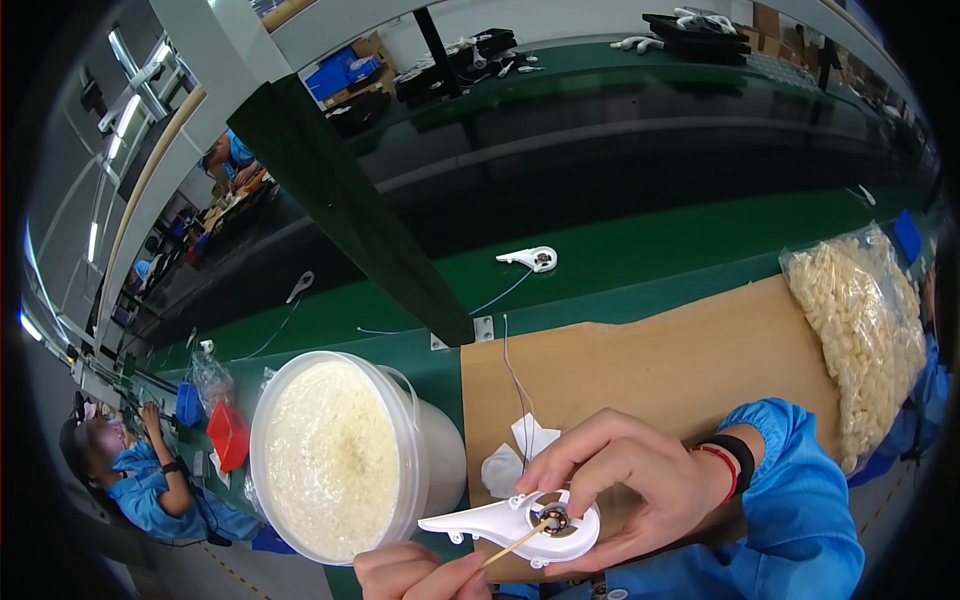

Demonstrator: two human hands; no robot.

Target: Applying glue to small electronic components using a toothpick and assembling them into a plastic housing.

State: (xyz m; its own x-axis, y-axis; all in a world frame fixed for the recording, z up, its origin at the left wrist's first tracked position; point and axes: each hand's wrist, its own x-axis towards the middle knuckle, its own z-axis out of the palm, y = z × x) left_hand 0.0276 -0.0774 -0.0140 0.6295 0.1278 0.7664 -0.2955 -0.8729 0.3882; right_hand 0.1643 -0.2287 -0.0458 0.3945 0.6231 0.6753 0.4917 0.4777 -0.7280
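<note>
Housing is clasped in the right hand, I judge to steady its coil against the stick pinched in the left hand, right of the tub.

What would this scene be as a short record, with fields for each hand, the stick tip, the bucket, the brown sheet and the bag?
Left hand: the left hand holds a thin wooden stick
Right hand: the right hand holds a white plastic housing
Stick tip: at the round coil part inside the housing; contact unclear
Bucket: white bucket, open, pale cream contents, left of the housing
Brown sheet: brown sheet, partly under the hands
Bag: clear bag of pale pieces, at the right
</note>
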